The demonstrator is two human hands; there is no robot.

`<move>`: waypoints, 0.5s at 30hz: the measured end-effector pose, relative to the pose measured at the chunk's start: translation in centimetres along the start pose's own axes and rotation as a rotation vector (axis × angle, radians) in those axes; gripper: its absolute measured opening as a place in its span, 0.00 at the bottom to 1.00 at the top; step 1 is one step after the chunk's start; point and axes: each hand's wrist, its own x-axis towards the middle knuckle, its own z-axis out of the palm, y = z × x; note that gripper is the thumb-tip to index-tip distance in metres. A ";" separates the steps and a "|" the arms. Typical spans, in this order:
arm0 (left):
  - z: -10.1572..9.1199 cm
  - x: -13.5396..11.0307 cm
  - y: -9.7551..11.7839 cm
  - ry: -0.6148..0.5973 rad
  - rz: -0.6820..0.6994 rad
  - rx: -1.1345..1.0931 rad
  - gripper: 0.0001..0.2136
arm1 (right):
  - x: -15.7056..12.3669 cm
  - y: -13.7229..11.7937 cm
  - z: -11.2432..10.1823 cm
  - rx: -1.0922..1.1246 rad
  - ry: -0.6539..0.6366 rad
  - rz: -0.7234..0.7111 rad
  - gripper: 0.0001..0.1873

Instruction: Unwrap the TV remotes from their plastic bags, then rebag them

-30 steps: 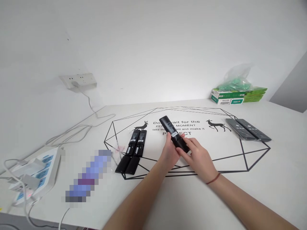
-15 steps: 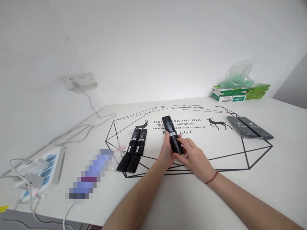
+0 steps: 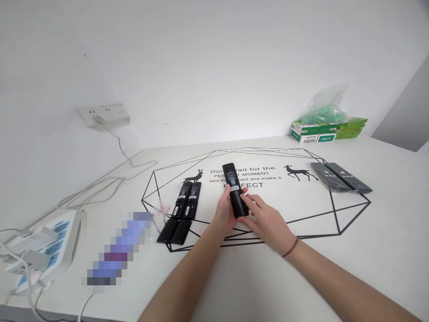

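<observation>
In the last 1 sec the remote (image 3: 232, 179) has turned from slanted to almost straight, and its back now looks flush, so prob. the cover of this one is on. It is above the desk (image 3: 284, 286), in the middle. L hand (image 3: 225, 212) holds it from the side, closed round it; R hand (image 3: 270, 226) has fingers on its lower end.

Count: 1 remote in hands; 2 open remotes (image 3: 193, 197) on L, w/ 2 covers (image 3: 182, 231) at their near ends; 2 wrapped remotes (image 3: 348, 178) on R; 1 bag (image 3: 325, 109) on green boxes (image 3: 313, 129), box qty. I cannot tell.
</observation>
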 end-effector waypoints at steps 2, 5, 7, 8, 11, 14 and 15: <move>0.1 -0.1 0.1 0.004 0.002 0.004 0.27 | 0.0 0.0 0.0 -0.001 0.002 -0.005 0.24; 0.2 -0.2 0.0 0.021 0.007 0.017 0.26 | 0.1 0.0 -0.1 -0.015 -0.011 -0.010 0.24; 0.3 -0.2 0.0 0.024 0.004 0.027 0.26 | 0.1 -0.1 -0.1 -0.024 -0.019 -0.013 0.24; 0.3 -0.2 0.0 0.023 0.001 0.030 0.26 | 0.0 -0.1 -0.1 -0.024 -0.022 -0.013 0.24; 0.6 -0.5 0.0 0.024 -0.005 0.039 0.26 | 0.0 -0.2 -0.2 0.002 -0.022 -0.010 0.24; 1.0 -0.8 -0.1 0.084 0.053 0.041 0.23 | 0.0 0.0 -0.2 0.115 -0.025 -0.004 0.25; 1.1 -0.9 -0.2 0.120 0.084 0.038 0.21 | 0.1 0.1 -0.2 0.178 -0.035 -0.001 0.25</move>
